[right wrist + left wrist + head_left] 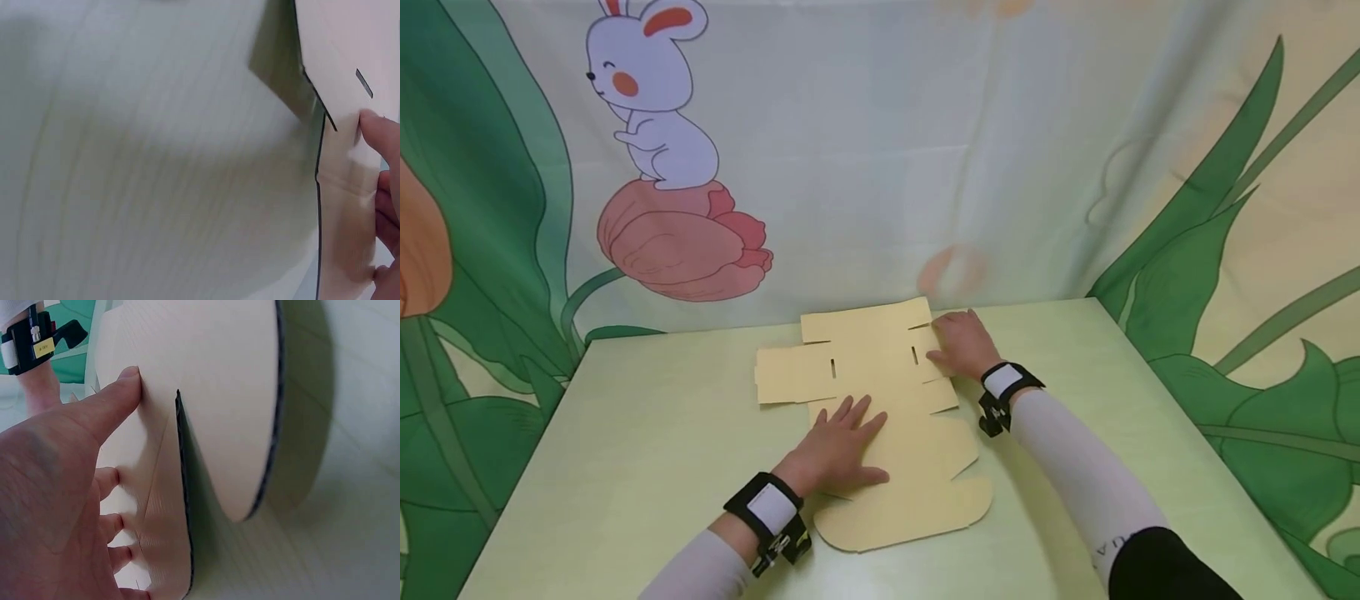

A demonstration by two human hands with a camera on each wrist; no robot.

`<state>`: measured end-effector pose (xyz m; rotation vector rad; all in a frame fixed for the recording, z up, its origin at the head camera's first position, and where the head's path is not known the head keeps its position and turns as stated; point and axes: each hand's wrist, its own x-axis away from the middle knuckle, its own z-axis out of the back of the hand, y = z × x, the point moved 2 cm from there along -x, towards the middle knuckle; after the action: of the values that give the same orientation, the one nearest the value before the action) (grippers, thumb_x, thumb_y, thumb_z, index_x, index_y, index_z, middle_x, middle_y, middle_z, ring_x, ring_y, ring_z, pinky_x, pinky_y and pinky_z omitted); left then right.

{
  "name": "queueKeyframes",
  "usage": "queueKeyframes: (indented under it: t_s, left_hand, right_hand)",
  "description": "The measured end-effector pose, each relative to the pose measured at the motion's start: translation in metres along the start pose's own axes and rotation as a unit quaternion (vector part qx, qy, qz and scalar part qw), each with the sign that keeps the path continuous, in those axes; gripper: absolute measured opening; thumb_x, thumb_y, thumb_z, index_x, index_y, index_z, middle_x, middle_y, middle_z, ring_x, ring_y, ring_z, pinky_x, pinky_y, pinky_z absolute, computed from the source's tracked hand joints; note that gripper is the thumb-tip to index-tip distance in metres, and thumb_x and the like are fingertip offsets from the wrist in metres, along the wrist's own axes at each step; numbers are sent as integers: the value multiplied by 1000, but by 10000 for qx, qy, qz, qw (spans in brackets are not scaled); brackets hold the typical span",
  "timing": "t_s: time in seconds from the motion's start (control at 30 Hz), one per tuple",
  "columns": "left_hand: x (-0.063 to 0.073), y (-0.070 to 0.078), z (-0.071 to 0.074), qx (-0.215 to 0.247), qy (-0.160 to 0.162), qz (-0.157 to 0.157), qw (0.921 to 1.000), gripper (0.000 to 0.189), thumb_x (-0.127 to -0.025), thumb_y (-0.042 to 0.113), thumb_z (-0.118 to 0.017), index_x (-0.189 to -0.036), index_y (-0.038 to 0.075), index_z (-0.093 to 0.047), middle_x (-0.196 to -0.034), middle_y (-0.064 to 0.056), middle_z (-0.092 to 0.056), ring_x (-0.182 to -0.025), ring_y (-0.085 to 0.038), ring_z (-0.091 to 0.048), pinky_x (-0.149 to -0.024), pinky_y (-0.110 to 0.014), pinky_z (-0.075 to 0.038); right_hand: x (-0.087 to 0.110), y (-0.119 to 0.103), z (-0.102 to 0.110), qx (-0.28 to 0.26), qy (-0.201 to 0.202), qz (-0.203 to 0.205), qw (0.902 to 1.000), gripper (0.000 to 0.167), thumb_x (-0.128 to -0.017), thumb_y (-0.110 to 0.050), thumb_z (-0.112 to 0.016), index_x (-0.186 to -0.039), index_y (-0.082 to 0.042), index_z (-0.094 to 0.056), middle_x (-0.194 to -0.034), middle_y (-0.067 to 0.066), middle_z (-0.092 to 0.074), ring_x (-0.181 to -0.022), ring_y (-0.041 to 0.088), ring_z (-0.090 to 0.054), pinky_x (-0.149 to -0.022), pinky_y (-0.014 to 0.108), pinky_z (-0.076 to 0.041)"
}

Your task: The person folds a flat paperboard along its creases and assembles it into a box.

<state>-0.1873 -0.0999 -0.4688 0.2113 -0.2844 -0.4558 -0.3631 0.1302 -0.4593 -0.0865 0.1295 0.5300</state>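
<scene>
A flat, die-cut cardboard box blank, yellowish with slits and flaps along both sides, lies on the table. My left hand rests on its middle with spread fingers; in the left wrist view its thumb presses beside a slit near a rounded flap. At the far right edge, my right hand holds a side flap that has a narrow slot. In the right wrist view the thumb lies on the creased flap, the other fingers bent at its edge.
The pale table extends to both sides of the blank. Behind it hangs a printed curtain with a rabbit and flowers, meeting the table's back edge. A second slotted flap sticks out to the left.
</scene>
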Motion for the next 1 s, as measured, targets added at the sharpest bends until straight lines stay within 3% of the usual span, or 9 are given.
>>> queueKeyframes:
  t_s: [0.2,0.37,0.57,0.7,1.0]
  left_hand:
    - [-1,1,2,55,-59,-11,10000,86,-87,65,-61,-156,23,-30,-167,-12,-16,-154,-39,-14,-118,-65,-21]
    - [-1,0,3,-9,-57,6,10000,86,-87,65,-60,-156,23,-30,-167,-12,-16,-154,-39,-14,-119,-64,-21]
    - [-1,-1,5,37,-88,-18,10000,85,-87,64,-61,-156,23,-31,-167,-12,-16,-154,-39,-13,-119,-64,-20]
    - [-2,-3,5,-6,-106,-32,9999,86,-87,64,-61,-156,24,-30,-167,-11,-16,-154,-38,-13,-120,-63,-19]
    - [-12,-11,6,61,-126,-96,9999,87,-86,64,-63,-156,24,-30,-167,-10,-15,-155,-36,-11,-121,-62,-17]
  right_hand:
    - [4,2,11,-148,425,88,9990,47,-84,-29,-77,-119,0,-64,-118,18,-70,-116,36,-61,-111,54,-37]
    - [7,4,16,-218,719,-154,9971,37,-88,-26,-74,-119,-8,-68,-120,13,-71,-117,35,-61,-111,61,-34]
    - [10,6,19,-858,949,-478,9906,35,-87,-23,-75,-117,-7,-69,-120,12,-71,-114,35,-62,-97,55,-45]
    - [14,7,23,-1289,1069,-618,9839,34,-87,-22,-75,-115,-5,-68,-117,14,-71,-112,35,-62,-98,54,-44]
    - [30,8,34,-1657,1331,-680,9748,21,-90,-17,-72,-106,-5,-68,-110,14,-70,-104,30,-64,-93,45,-52]
